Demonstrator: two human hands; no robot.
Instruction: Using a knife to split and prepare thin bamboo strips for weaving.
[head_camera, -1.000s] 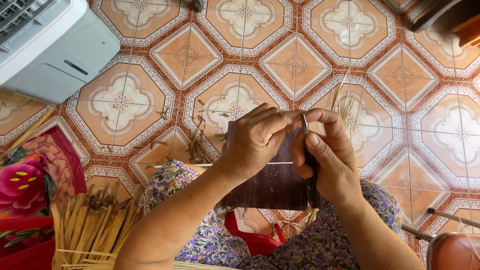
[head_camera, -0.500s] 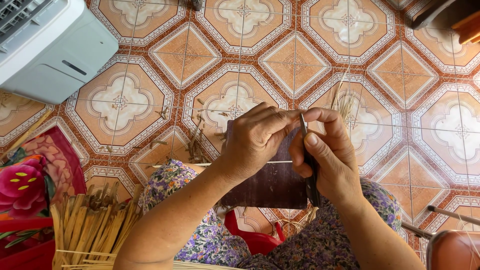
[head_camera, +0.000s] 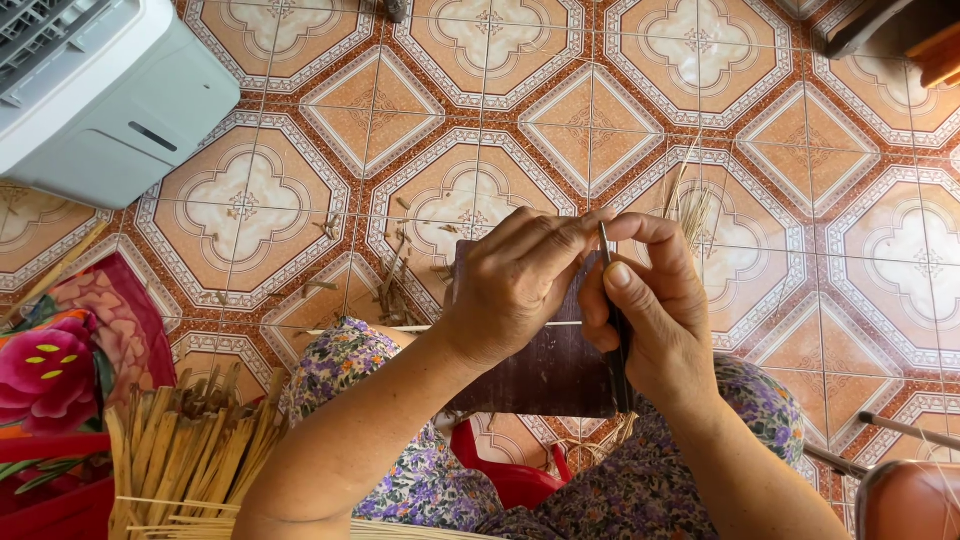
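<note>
1. Head view, hands: left hand (head_camera: 515, 285) and right hand (head_camera: 650, 315) meet over a dark board (head_camera: 545, 375) that rests on the lap. Left fingers are curled shut, pinching a thin pale strip (head_camera: 400, 328). Right fingers are closed around a slim knife (head_camera: 612, 300), thumb pressed along it.
2. Head view, key relation: the strip's long axis runs left to right across the board, its free end sticking out past the left wrist. The knife stands nearly upright, crossing the strip just right of the left fingertips. Both hands touch the strip's working end; the left covers it more.
3. Head view, surroundings: a bundle of strips (head_camera: 190, 450) lies lower left, well apart from the hands.
</note>
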